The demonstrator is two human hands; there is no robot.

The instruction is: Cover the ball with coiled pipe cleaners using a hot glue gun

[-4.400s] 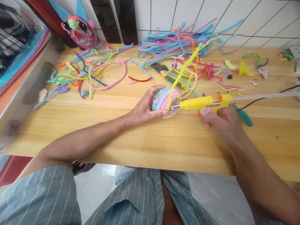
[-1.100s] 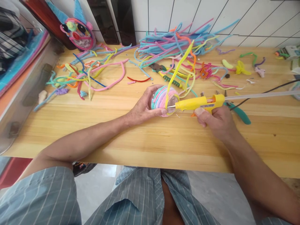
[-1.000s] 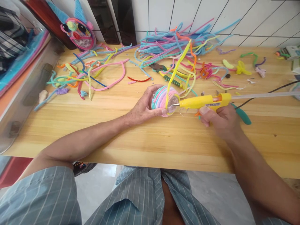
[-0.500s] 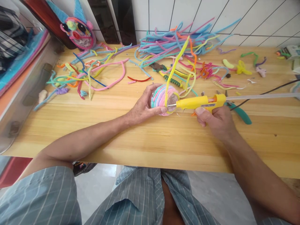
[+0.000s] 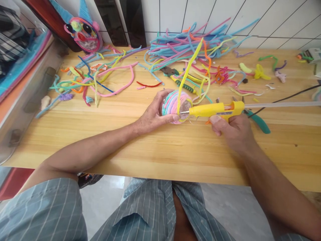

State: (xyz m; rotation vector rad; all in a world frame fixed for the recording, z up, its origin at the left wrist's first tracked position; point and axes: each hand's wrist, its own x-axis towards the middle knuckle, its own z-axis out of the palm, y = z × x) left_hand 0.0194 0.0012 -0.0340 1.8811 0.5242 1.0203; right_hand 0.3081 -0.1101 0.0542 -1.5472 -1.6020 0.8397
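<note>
My left hand (image 5: pixel 160 110) is closed round a ball-like form wrapped in pastel pipe cleaners (image 5: pixel 173 102), with a clear, unwrapped patch on its right side. A yellow pipe cleaner (image 5: pixel 187 72) runs along the edge of that patch, and its free end sticks up and away to the right. My right hand (image 5: pixel 230 129) grips a yellow hot glue gun (image 5: pixel 208 109) by its handle. The gun's metal nozzle is at the yellow pipe cleaner, close to my left thumb. A long clear glue stick (image 5: pixel 283 104) extends from the gun's back.
Behind the ball lie green-and-yellow pliers (image 5: pixel 184 85) and a heap of pipe cleaners (image 5: pixel 173 47). Teal-handled pliers (image 5: pixel 260 123) rest behind my right hand, near a black cord (image 5: pixel 288 97). Loose pipe cleaners (image 5: pixel 115 93), a decorated face figure (image 5: pixel 86 36) and a clear bin (image 5: pixel 30 100) are leftward.
The glue gun and my right hand have shifted very slightly right in view, along with the tabletop things. Both holds look the same.
</note>
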